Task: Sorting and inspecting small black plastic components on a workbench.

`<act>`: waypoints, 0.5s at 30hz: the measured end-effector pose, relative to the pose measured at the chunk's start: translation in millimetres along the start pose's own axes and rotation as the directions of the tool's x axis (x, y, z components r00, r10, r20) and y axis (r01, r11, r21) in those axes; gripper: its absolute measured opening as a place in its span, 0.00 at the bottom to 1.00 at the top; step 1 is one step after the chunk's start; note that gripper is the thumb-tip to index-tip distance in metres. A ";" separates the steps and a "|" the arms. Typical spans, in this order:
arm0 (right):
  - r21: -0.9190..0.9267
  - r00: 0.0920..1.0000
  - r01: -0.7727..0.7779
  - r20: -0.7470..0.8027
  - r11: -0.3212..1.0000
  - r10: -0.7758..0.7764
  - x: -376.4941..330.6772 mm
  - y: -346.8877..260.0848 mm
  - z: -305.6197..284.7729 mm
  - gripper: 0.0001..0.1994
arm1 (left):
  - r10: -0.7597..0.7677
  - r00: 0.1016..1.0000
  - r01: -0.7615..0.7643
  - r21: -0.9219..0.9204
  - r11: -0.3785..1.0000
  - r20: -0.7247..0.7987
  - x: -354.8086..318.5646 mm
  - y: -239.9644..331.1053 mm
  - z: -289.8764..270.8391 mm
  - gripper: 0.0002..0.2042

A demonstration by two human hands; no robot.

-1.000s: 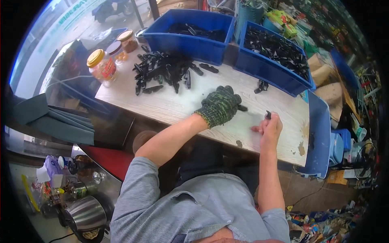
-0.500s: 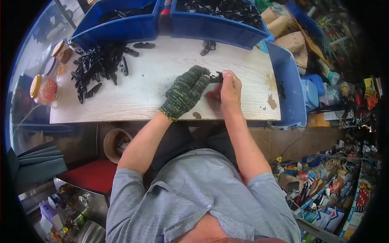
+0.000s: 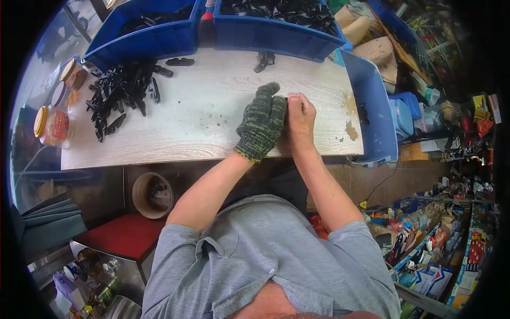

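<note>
My left hand wears a green knitted glove and rests on the pale wooden table near its front edge. Pressed against its right side is my bare right hand, closed in a fist. Both hands curl around a small black part that is almost wholly hidden between them. A heap of similar black plastic parts lies at the table's left, well away from both hands.
Two blue bins with black parts line the far edge. Another blue bin hangs at the right end. Loose black pieces lie near the bins. Jars stand at the left. A brown pot sits below.
My gloved left hand has come over to my right hand, and the two now close together around the small black part. The view has tilted down and left.
</note>
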State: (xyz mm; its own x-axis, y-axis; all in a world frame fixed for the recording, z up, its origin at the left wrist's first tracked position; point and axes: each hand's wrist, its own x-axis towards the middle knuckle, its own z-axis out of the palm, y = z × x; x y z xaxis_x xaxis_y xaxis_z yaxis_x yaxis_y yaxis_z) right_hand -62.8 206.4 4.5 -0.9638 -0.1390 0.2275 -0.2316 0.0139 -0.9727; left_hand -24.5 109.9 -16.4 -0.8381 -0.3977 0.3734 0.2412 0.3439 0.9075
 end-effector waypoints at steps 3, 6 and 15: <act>0.025 0.999 -0.045 0.019 0.999 0.045 0.7 -0.4 0.2 0.17 | -0.039 0.994 0.057 -0.177 0.983 0.105 0.1 -18.8 -4.2 0.15; 0.073 0.997 -0.057 -0.040 0.996 0.060 6.5 15.3 -7.0 0.15 | 0.016 0.996 -0.013 -0.038 0.999 0.089 32.4 -13.1 -14.2 0.15; 0.304 0.824 -0.431 -0.251 0.850 0.508 56.1 -3.5 -58.2 0.14 | 0.036 0.944 -0.286 0.756 0.589 0.329 119.8 -25.3 -23.9 0.17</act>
State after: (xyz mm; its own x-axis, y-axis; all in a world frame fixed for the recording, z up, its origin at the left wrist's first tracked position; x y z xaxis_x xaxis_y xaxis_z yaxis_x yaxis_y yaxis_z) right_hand -123.8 256.1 23.3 -0.9450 0.1408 -0.2951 0.2588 -0.2293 -0.9383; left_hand -119.2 33.2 10.0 -0.9433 -0.0829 0.3216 0.0122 0.9591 0.2828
